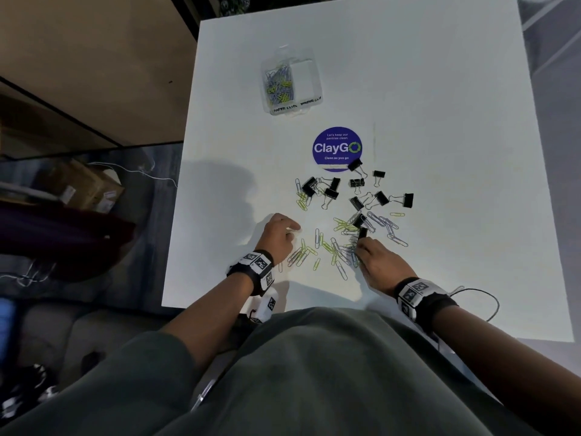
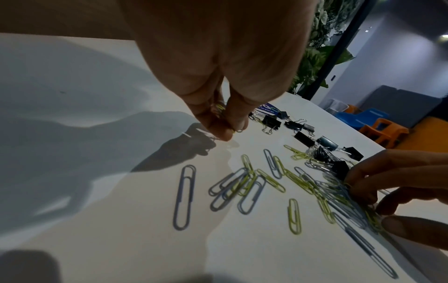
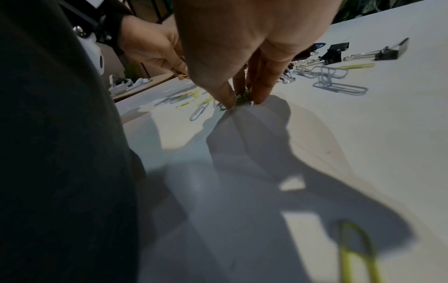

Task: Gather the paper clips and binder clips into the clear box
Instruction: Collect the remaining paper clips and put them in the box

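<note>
1. Right now I am leaning over the white table (image 1: 440, 89), both wrists strapped with marker bands, working at the scatter of clips in front of me.
2. My left hand (image 1: 278, 236) is curling its fingers (image 2: 213, 122) around a small bunch of paper clips — a few yellow and silver ends are poking out between the thumb and forefingers, just above the tabletop.
3. My right hand (image 1: 377, 262) is pressing its fingertips (image 3: 263, 95) down together on a tangled heap of paper clips (image 2: 339, 195), pinching them between the thumb and the other fingers.
4. Loose blue-grey and yellow paper clips are lying between my two hands; one long blue one (image 2: 184, 197) is sitting apart on the left.
5. Black binder clips (image 1: 355, 191) are lying strewn just beyond the paper clips, one touching the edge of the round blue ClayGO sticker (image 1: 337, 146).
6. The clear box (image 1: 290, 81) is standing open well beyond the sticker — its left compartment is holding paper clips, while the right compartment looks bare.
</note>
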Motion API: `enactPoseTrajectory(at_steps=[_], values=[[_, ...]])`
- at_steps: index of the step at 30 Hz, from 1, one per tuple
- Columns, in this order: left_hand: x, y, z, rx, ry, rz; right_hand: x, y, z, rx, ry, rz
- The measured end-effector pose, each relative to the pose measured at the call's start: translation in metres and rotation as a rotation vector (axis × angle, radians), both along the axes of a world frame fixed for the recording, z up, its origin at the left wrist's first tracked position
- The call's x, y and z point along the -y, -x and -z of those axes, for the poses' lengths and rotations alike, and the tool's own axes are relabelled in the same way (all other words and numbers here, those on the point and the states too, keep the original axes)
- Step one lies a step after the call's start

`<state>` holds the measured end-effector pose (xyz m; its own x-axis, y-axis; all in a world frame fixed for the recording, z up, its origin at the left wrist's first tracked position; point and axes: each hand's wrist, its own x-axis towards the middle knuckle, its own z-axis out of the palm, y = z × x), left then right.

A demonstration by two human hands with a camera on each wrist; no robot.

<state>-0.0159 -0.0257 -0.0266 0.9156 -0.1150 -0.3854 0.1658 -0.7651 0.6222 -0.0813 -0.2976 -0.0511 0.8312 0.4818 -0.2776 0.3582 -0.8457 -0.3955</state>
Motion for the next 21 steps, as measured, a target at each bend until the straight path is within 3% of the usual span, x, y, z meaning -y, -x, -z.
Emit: enactPoseTrajectory(at_steps=[4, 16, 18, 21], values=[[-0.006, 0.003, -0.001, -0.050, 0.005, -0.073, -0.009, -0.002, -0.003, -0.044, -0.040, -0.034], [-0.025, 0.015, -0.005, -0.340, 0.083, -0.323, -0.040, -0.015, -0.001, 0.093, -0.018, -0.223], [-0.028, 0.018, -0.008, -0.339, 0.025, -0.258, -0.042, -0.016, 0.004, 0.114, 0.037, -0.257], [-0.022, 0.023, -0.009, -0.262, -0.254, 0.024, -0.041, -0.014, 0.013, 0.172, 0.054, -0.298]])
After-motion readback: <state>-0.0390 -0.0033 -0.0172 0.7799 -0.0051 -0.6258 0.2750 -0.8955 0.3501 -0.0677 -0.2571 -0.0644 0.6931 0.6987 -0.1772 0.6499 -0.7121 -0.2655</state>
